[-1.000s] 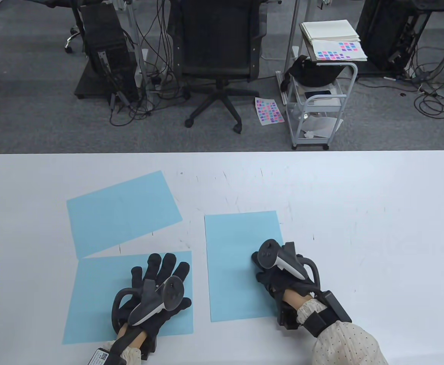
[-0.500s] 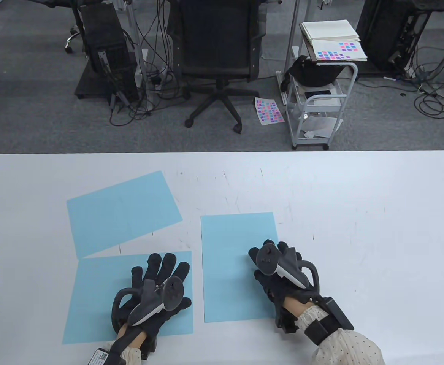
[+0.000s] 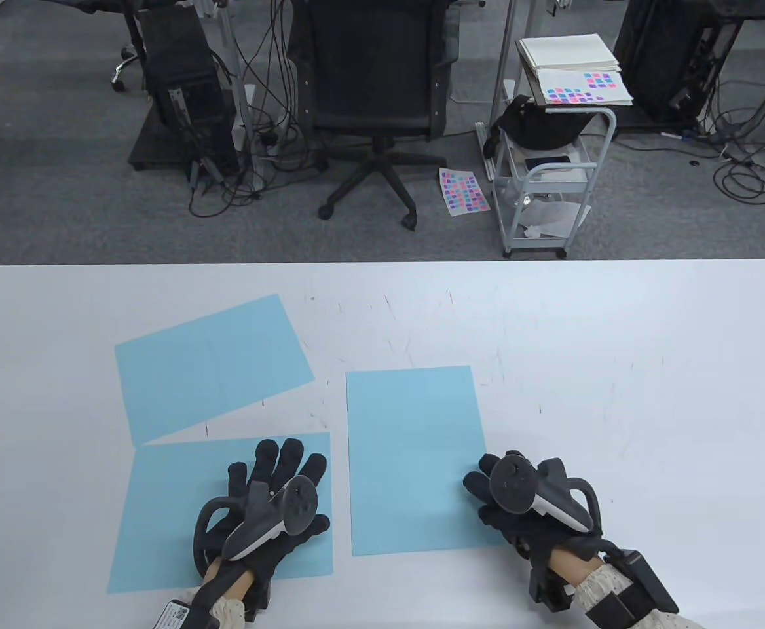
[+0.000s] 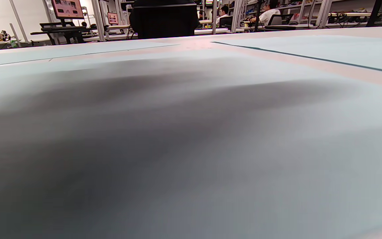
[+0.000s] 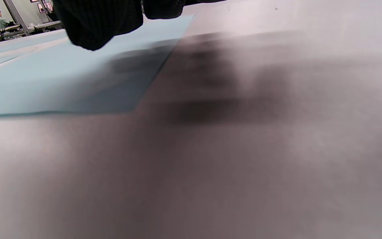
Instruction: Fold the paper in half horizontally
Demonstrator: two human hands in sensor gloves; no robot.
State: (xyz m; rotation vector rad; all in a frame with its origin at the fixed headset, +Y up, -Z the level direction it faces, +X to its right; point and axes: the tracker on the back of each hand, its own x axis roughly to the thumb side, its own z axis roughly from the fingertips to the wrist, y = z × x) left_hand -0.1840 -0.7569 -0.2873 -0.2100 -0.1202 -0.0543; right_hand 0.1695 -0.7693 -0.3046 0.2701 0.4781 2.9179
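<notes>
Your left hand (image 3: 271, 501) is lying flat, fingers spread, on another sheet while your right hand (image 3: 520, 501), fingers hidden so its state cannot be told, is hovering at the near right corner of the flat light-blue rectangular paper sheet (image 3: 412, 458) lying mid-table, so lifting it unpinned is risking a skewed fold.

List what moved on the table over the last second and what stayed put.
The right hand slid the upright light blue paper sheet slightly toward the person's left, then drew back to its near right corner, mostly off the sheet. The left hand stayed flat, fingers spread, on the near-left blue sheet. The tilted blue sheet behind it did not move.
</notes>
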